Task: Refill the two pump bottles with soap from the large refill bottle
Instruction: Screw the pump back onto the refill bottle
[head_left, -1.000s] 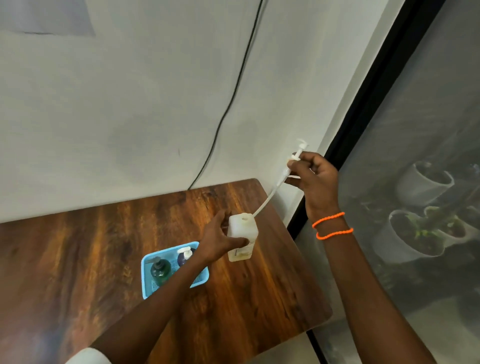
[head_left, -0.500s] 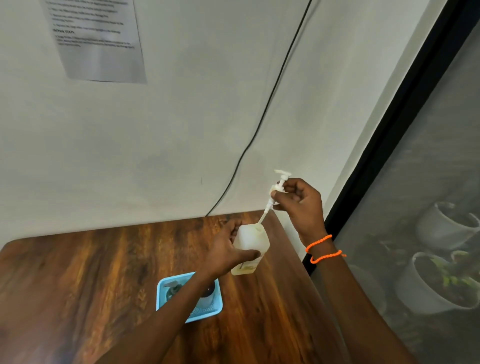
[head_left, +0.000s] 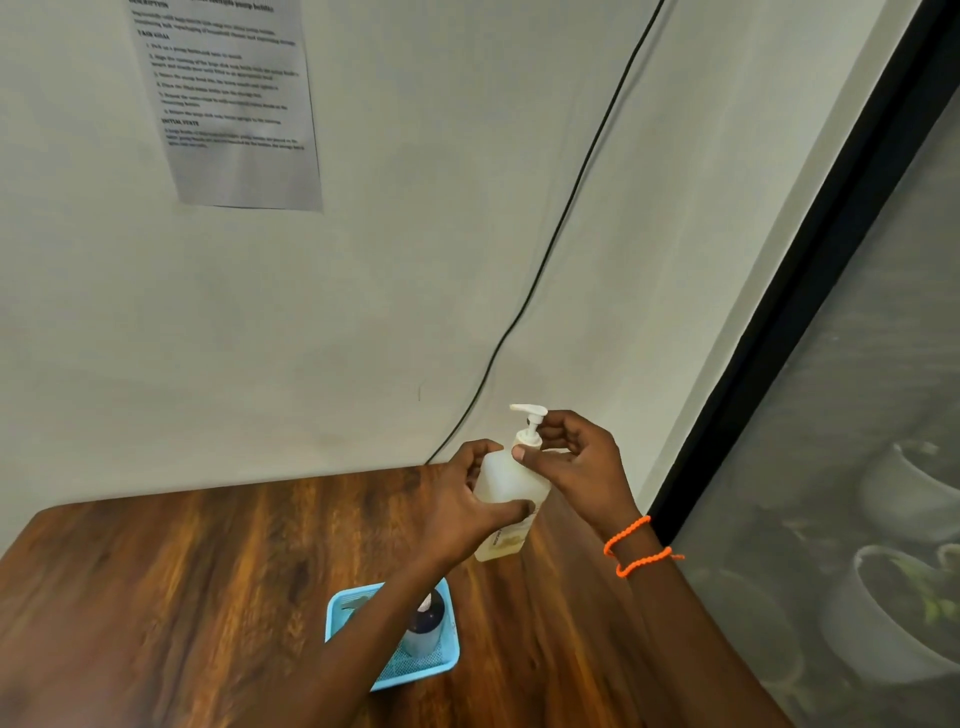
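One second ago the pump (head_left: 530, 422) hung clear; now it sits in the bottle (head_left: 511, 493) over the table (head_left: 208, 571). Left hand (head_left: 462, 512) grips the body, right hand (head_left: 576, 460) pinches the collar, probably screwing it shut.

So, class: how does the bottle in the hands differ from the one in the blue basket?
The white bottle is pale and translucent; the dark bottle is not. The white one is gripped by the left hand while the right hand holds its pump collar; the dark one stands untouched in the basket. Both stand upright.
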